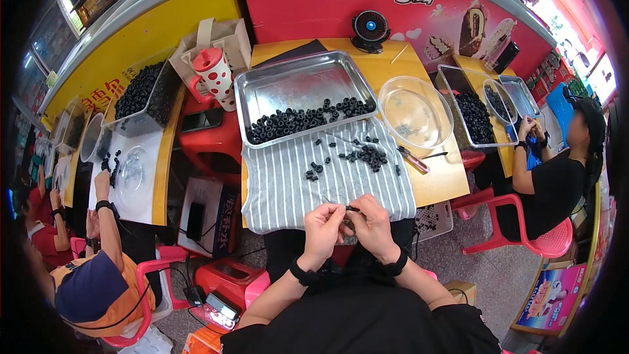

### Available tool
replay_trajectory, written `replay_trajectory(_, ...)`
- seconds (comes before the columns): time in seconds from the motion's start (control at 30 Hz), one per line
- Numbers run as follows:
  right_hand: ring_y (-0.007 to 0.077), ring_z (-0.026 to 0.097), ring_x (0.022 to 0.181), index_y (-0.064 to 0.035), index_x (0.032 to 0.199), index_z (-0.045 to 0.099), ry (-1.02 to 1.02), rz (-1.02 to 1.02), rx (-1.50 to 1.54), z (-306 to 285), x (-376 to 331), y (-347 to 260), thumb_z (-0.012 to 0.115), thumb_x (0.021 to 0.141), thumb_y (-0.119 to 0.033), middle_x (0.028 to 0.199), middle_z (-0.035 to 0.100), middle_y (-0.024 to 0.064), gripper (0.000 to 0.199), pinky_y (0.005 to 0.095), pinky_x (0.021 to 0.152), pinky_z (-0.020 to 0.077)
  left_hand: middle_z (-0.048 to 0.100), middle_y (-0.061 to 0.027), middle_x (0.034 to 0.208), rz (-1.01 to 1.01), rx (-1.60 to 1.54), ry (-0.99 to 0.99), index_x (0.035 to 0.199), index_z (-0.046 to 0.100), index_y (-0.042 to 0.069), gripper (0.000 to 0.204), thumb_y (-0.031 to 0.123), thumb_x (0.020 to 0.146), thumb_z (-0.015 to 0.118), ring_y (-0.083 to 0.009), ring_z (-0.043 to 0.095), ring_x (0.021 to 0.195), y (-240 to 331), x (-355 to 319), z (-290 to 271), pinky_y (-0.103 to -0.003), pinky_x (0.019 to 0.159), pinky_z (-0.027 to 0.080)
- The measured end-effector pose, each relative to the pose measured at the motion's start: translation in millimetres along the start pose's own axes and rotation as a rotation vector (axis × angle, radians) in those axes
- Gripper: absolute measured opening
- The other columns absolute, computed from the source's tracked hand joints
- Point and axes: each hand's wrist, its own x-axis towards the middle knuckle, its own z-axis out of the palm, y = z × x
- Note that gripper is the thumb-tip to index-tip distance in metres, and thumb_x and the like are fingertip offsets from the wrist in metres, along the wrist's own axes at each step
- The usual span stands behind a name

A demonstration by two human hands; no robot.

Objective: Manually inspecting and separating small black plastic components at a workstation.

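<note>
My left hand (322, 228) and my right hand (372, 224) meet at the near edge of a grey striped cloth (282, 187). Between their pinched fingertips is a small black part (352, 208), mostly covered by the fingers. On the cloth ahead lies a loose pile of small black ring-like pieces (370, 157), with a few strays nearer me. Behind the pile, a metal tray (295, 82) holds many more black rings along its near side. A craft knife or similar tool with a reddish handle (414, 160) rests right of the cloth. Each wrist wears a black band.
A round clear plastic tub (416, 113) stands right of the tray, with a small black fan (371, 29) behind. At left, a red stool (209, 144) carries a phone (202, 120) and a spotted cup (215, 78). Other people work at tables on both sides.
</note>
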Motion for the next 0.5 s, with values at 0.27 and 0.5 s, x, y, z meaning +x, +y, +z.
replay_trajectory(0.27, 0.0359, 0.059, 0.069, -0.0019, 0.081, 0.062, -0.139, 0.003, -0.24, -2.2, 10.5, 4.6, 0.065, 0.08, -0.002, 0.077, 0.057, 0.0145, 0.003, 0.0425, 0.058, 0.0459, 0.067, -0.008, 0.093, -0.176, 0.131, -0.132, 0.126, 0.056, -0.007, 0.034, -0.003, 0.094, 0.048, -0.0111, 0.066, 0.07, 8.5, -1.6, -2.9, -0.018, 0.047, 0.046)
replay_trajectory(0.5, 0.0387, 0.059, 0.068, -0.0019, 0.078, 0.059, -0.169, 0.012, -0.251, 2.5, 11.1, 6.0, 0.064, 0.08, -0.004, 0.077, 0.057, 0.0165, 0.006, 0.0454, 0.057, 0.0461, 0.06, -0.0005, 0.085, -0.023, 0.249, -0.121, 0.135, 0.052, -0.003, 0.041, -0.004, 0.094, 0.047, -0.0069, 0.057, 0.07, -5.8, -8.7, -3.4, -0.02, 0.059, 0.044)
